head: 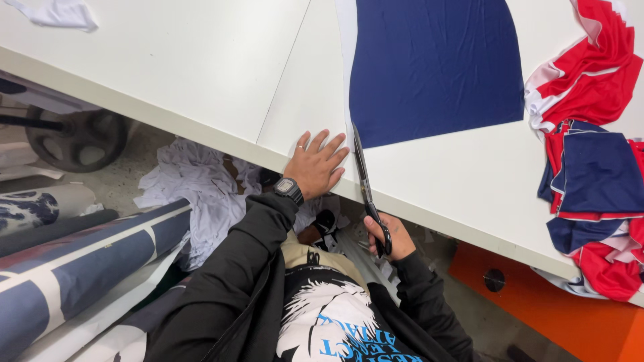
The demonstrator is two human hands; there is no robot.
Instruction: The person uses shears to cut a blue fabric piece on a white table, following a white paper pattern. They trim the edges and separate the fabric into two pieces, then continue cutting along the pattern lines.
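Observation:
My left hand [316, 163] lies flat with fingers spread on the white table [174, 60], near its front edge, just left of a navy blue fabric panel [433, 64] with a white border. My right hand [389, 236] grips the handles of long black scissors [367, 188] below the table edge. The blades point away from me and reach the near left corner of the navy panel, right beside my left fingertips. A dark watch sits on my left wrist.
A heap of red, white and navy cut fabric pieces [594, 141] lies at the table's right end. White scraps [194, 181] are piled on the floor under the table. Printed fabric rolls [74, 268] lean at lower left. An orange frame [557, 302] stands at lower right.

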